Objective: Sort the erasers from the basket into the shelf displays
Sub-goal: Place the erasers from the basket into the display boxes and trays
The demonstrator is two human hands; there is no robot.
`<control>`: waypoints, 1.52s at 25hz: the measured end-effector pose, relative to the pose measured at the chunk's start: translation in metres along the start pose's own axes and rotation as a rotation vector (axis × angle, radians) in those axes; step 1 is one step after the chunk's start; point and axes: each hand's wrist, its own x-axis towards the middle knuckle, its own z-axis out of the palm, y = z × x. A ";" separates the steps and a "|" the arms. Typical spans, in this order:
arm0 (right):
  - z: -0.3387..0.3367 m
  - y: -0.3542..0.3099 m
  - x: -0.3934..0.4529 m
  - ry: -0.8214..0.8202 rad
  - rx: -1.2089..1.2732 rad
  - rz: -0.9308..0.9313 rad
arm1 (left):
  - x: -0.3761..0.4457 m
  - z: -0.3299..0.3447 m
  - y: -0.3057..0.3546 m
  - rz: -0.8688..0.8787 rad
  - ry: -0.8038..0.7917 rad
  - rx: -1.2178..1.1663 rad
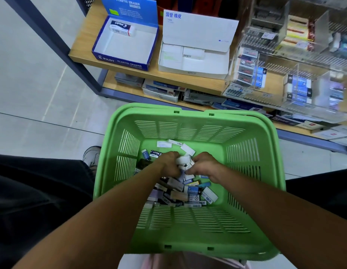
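Note:
A green plastic basket (252,152) sits in front of me with several packaged erasers (188,191) heaped on its floor. Both hands are down inside it. My left hand (169,164) and my right hand (204,165) are curled around a small bunch of white erasers (183,161) held between them. On the wooden shelf (83,35) stands a blue Pilot display box (122,59) with one eraser (122,28) in it. Beside it is a white display box (192,68) holding a few white erasers (194,53).
Clear acrylic display bins (285,61) with more erasers fill the shelf's right side. The lower shelf (118,88) holds stacked stationery boxes. Grey floor tiles lie to the left. A grey shoe (92,155) rests beside the basket.

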 end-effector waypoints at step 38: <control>-0.063 -0.025 -0.048 -0.246 0.677 -0.077 | -0.030 -0.038 0.043 -0.098 0.122 -1.075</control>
